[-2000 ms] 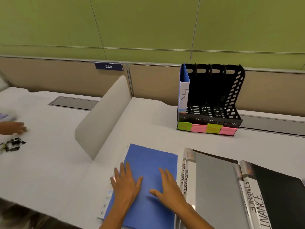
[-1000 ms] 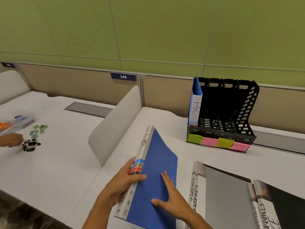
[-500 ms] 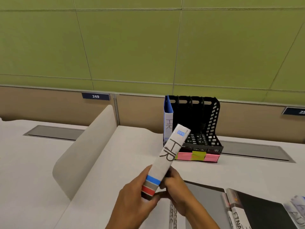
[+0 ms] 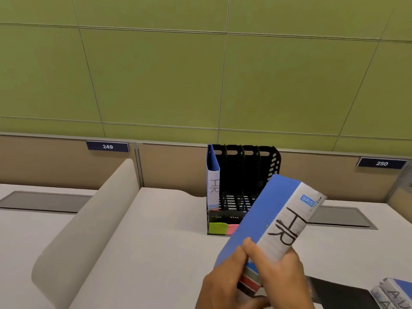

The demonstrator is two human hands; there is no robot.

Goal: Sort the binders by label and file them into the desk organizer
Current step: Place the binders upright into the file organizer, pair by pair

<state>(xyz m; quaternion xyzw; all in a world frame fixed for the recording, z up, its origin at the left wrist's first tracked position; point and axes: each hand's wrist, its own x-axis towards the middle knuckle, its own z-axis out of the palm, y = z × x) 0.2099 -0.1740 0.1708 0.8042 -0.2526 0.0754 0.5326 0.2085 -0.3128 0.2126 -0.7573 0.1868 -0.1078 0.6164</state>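
Note:
A blue binder with "HR" handwritten on its white spine is raised in front of me, tilted up to the right. My left hand and my right hand both grip its lower end. Behind it stands the black desk organizer with several slots and coloured sticky notes along its base. Another blue binder marked HR stands upright in the leftmost slot. The held binder hides the organizer's lower right part.
A curved grey divider rises from the desk on the left. A dark binder and one with a partly seen label lie at the bottom right. Tan partition with plates 249 and 250 runs behind.
The blue binder was lifted off the desk, turned spine-up, and has moved right and toward the organizer. Both hands shifted to its lower end. My view tilted upward.

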